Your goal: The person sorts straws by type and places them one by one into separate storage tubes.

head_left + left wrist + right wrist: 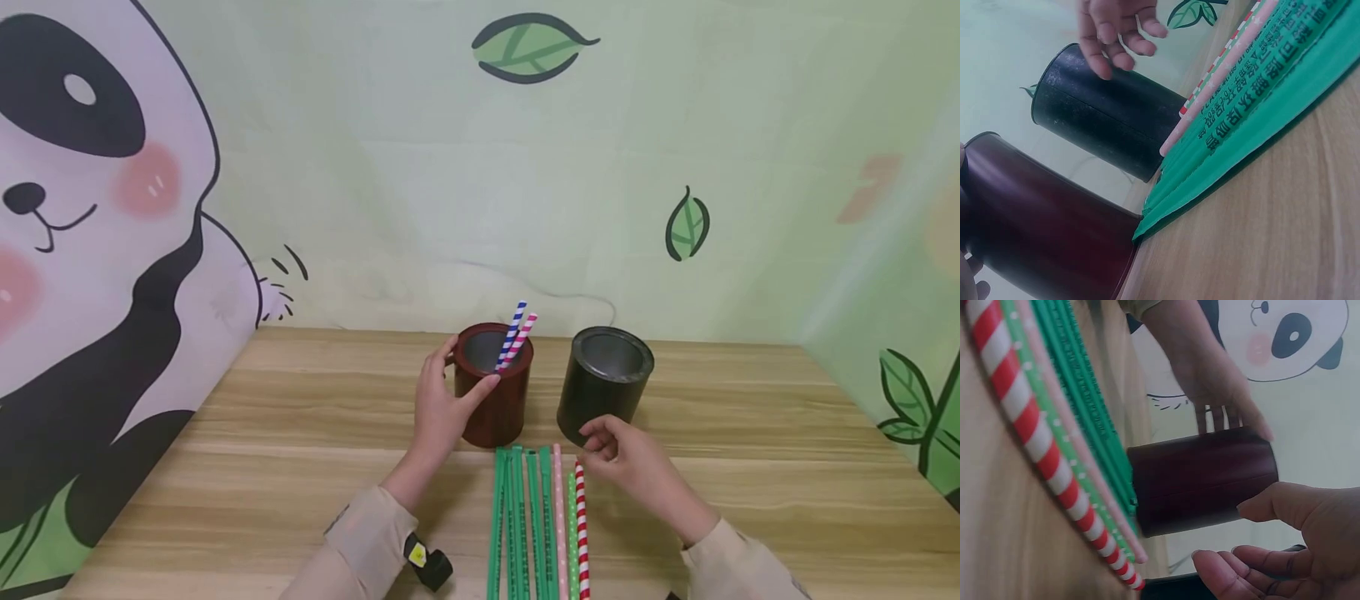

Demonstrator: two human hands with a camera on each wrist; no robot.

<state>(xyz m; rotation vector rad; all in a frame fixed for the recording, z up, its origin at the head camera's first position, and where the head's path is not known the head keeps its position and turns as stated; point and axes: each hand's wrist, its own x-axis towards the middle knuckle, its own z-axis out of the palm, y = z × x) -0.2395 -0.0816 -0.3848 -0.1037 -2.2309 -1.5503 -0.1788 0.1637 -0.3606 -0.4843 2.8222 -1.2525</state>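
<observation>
My left hand (pixel 441 402) holds a dark red cylindrical cup (pixel 498 410) by its upper left side, thumb at the front near the rim and fingers round the back. A blue-striped straw (pixel 517 315) and a pink-striped straw (pixel 528 325) lean inside this cup. My right hand (pixel 637 462) hovers before the black cup (pixel 600 392), its fingers loosely bent and nothing between them. Below it lies a red-and-white striped straw (pixel 581 525), beside a green dotted straw (pixel 572 533) and a pink dotted straw (pixel 559 525). In the right wrist view, my right thumb overlaps the red cup (pixel 1204 481).
Several green-wrapped straws (pixel 517 525) with printed writing lie side by side in front of the red cup. Both cups stand upright on a wood-grain table (pixel 300 433). Behind it rises a pale green backdrop (pixel 420 192) with a panda and leaves.
</observation>
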